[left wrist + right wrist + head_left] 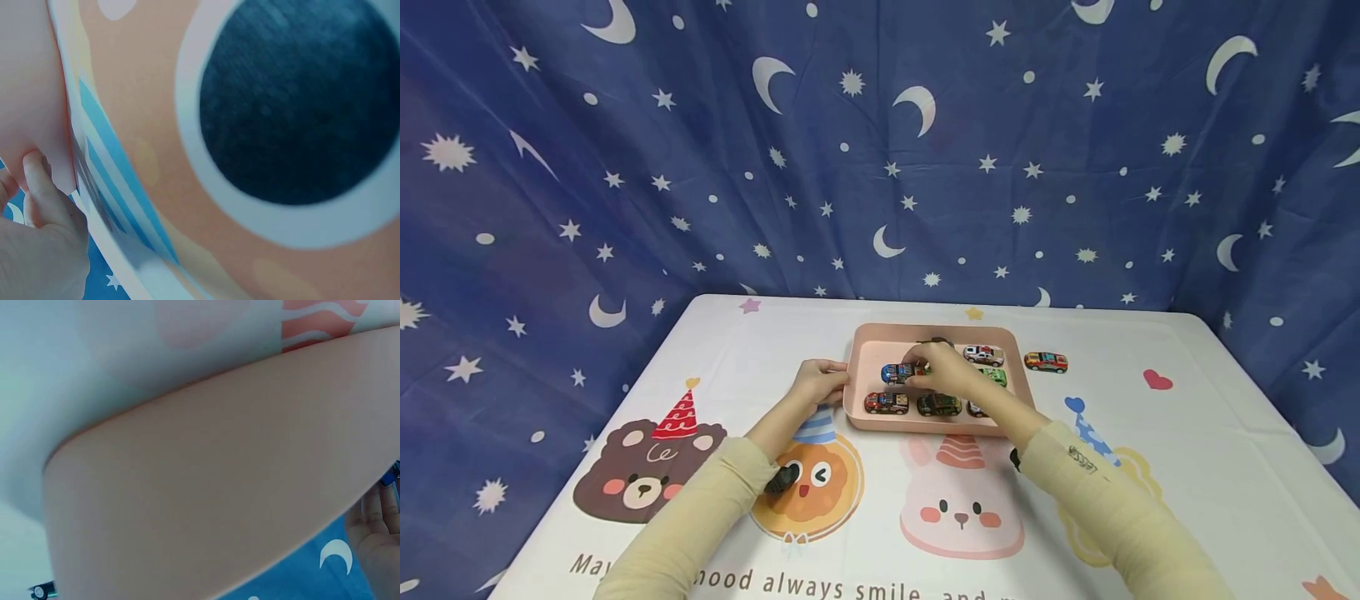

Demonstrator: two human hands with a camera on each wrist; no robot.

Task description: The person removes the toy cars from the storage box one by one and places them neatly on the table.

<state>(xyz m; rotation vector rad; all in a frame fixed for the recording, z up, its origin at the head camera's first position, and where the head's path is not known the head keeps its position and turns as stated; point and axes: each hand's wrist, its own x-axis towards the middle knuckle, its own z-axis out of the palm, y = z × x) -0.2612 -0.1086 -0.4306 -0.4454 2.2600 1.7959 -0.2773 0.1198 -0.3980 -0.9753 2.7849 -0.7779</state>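
Observation:
A pink tray (868,337) holds several small toy cars. My left hand (817,381) is at the tray's left side, pinching its rim; the left wrist view shows a finger against the outer wall (31,112). Over the tray's middle, my right hand (946,371) pinches a blue toy car (893,373) between thumb and fingers. Below that car sit a red-and-blue toy car (886,403) and a dark green one (939,405). A white toy car (983,356) and a green one (997,376) are to the right, partly behind my hand or wrist.
An orange-red toy car (1046,362) lies on the table just right of the tray. The white tablecloth (1210,467) bears printed cartoon animals and lettering. Behind the table hangs a blue curtain (820,108) with moons and stars.

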